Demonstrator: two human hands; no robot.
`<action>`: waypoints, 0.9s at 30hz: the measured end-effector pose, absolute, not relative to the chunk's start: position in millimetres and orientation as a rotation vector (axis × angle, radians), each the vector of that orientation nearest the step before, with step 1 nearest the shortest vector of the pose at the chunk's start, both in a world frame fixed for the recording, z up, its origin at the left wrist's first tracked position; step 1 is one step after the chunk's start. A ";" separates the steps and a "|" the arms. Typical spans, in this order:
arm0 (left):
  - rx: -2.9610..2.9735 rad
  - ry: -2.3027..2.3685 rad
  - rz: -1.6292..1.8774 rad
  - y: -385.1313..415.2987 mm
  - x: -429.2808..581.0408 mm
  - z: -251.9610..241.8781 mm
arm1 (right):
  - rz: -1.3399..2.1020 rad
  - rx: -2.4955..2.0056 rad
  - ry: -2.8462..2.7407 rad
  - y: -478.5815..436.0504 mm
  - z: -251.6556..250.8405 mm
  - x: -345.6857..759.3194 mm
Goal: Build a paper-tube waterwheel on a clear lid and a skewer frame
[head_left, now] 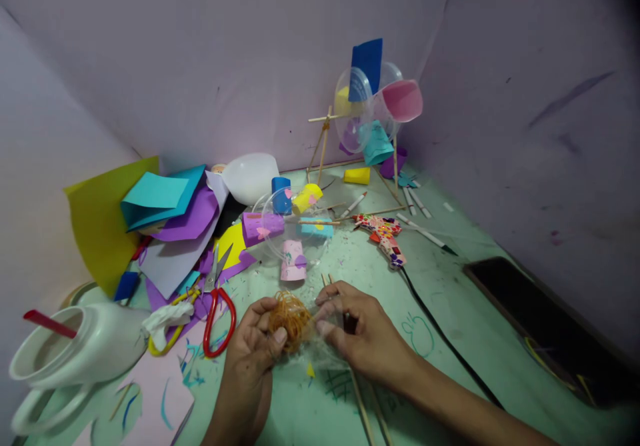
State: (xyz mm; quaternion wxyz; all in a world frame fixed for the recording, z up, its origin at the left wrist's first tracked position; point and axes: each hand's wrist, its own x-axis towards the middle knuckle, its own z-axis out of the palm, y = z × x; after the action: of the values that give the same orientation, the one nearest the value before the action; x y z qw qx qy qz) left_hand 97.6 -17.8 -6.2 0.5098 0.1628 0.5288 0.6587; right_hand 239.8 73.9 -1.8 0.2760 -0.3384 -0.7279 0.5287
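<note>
My left hand (250, 359) is closed around a bundle of thin orange-brown rubber bands (290, 319), with the thumb pressed on its front. A clear plastic bag (320, 343) lies around the bundle and stretches to the right. My right hand (353, 326) pinches this bag near its end, fingertips together. Below that hand, two thin wooden sticks (361, 406) lie on the table. Just beyond both hands is a wheel of clear plastic discs with small coloured paper cups, among them a pink cup (293, 261) and a purple cup (263, 229).
A patterned glue gun (384, 233) trails a black cord on the right, near a dark phone (540, 319). Red-handled scissors (219, 323), coloured paper sheets (107, 226) and a white jug (100, 333) crowd the left. At the back stands a stick frame (324, 143) bearing another cup wheel.
</note>
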 end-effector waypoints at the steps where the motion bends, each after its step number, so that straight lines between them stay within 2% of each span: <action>1: 0.391 1.276 1.585 -17.3 97.5 -5.9 | 1.413 -0.911 -1.965 73.7 -0.8 239.6; 27: 0.376 1.308 1.610 -18.1 97.7 -10.7 | 1.515 -0.902 -1.920 74.3 -2.5 241.0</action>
State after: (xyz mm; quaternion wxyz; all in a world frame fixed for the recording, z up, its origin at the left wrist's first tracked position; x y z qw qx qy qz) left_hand 97.7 -18.1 -10.7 0.4940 0.1550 0.5393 0.6642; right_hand 241.0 74.3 -2.5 0.2642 -0.3338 -0.7105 0.5604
